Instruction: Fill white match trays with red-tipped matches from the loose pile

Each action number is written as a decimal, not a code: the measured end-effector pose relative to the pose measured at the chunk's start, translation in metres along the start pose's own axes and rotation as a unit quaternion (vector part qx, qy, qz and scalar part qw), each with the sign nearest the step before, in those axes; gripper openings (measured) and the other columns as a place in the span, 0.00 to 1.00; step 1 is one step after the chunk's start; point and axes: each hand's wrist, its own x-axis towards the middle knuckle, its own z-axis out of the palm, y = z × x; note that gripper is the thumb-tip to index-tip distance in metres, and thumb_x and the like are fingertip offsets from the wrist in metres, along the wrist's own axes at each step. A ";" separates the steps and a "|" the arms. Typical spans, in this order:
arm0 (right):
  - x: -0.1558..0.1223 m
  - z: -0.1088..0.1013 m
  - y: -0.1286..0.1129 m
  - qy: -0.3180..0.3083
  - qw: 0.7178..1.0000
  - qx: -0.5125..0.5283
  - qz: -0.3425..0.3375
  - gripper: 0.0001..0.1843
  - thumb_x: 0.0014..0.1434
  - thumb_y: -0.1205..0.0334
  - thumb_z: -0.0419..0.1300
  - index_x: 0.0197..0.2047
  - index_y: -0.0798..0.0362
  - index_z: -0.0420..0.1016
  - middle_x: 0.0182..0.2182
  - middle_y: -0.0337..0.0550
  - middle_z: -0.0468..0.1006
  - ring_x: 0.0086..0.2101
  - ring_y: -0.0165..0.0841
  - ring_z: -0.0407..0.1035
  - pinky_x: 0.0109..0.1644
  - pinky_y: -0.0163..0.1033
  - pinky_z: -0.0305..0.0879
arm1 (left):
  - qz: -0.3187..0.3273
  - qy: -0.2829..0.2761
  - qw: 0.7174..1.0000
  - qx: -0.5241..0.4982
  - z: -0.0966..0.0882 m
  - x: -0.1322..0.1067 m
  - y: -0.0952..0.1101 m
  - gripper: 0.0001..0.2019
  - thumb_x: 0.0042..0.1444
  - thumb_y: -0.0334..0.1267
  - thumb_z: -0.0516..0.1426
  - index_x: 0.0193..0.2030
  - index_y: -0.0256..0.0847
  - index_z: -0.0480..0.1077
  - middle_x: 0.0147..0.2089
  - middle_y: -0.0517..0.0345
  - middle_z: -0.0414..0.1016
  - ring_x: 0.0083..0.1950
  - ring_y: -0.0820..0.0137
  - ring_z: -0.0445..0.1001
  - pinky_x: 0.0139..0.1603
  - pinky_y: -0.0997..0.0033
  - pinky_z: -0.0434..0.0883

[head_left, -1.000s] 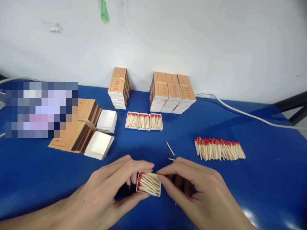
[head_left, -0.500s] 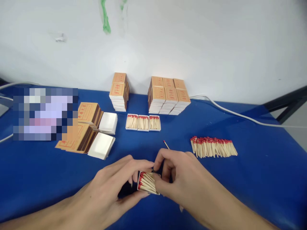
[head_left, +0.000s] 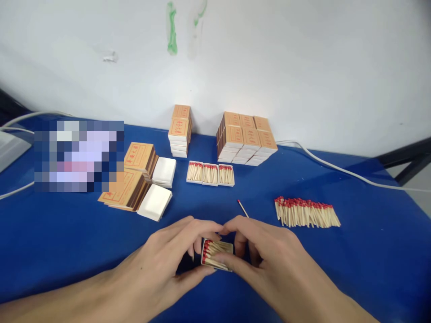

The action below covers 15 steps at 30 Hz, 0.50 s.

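Note:
My left hand [head_left: 168, 251] grips a small white matchbox tray [head_left: 202, 257] near the front of the table, thumb on its near side and fingers at the far side. Red-headed matches [head_left: 213, 247] lie in the tray, heads to the left. My right hand [head_left: 269, 251] closes around the tray's right end, its thumb pressed on top of the matches. Both index fingertips meet above the far rim. A single loose match [head_left: 243, 209] lies just beyond my right hand. Farther right is a pile of matches [head_left: 306, 213]. Three trays filled with matches [head_left: 210, 174] stand in a row beyond.
Stacked closed matchboxes stand by the wall, a narrow stack [head_left: 179, 130] and a wider block [head_left: 247, 139]. To the left are flattened-looking box sleeves [head_left: 126, 186] and white trays [head_left: 155, 202] in stacks. A white cable [head_left: 336, 167] crosses the back right of the blue table.
My right thumb has slid left from the tray's right end onto the matches. My right index finger now meets my left one. The view has shifted, moving everything rightward in the picture.

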 end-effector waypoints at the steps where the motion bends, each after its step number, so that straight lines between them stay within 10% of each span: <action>1: 0.001 -0.001 0.001 0.009 1.000 -0.008 -0.018 0.09 0.69 0.62 0.78 0.46 0.46 0.82 0.31 0.28 0.81 0.24 0.26 0.70 0.27 0.33 0.65 | -0.002 -0.003 1.000 0.000 0.000 -0.001 -0.001 0.30 0.76 0.35 0.66 0.77 0.65 0.65 0.54 0.68 0.80 0.49 0.76 0.82 0.57 0.77 0.82; 15: -0.017 0.007 0.000 0.052 0.990 -0.079 -0.105 0.12 0.84 0.60 0.59 0.45 0.48 0.81 0.39 0.39 0.82 0.29 0.29 0.77 0.33 0.34 0.75 | -0.011 0.006 1.000 -0.004 0.003 -0.003 -0.002 0.27 0.77 0.36 0.66 0.76 0.63 0.66 0.54 0.68 0.79 0.48 0.77 0.81 0.54 0.80 0.80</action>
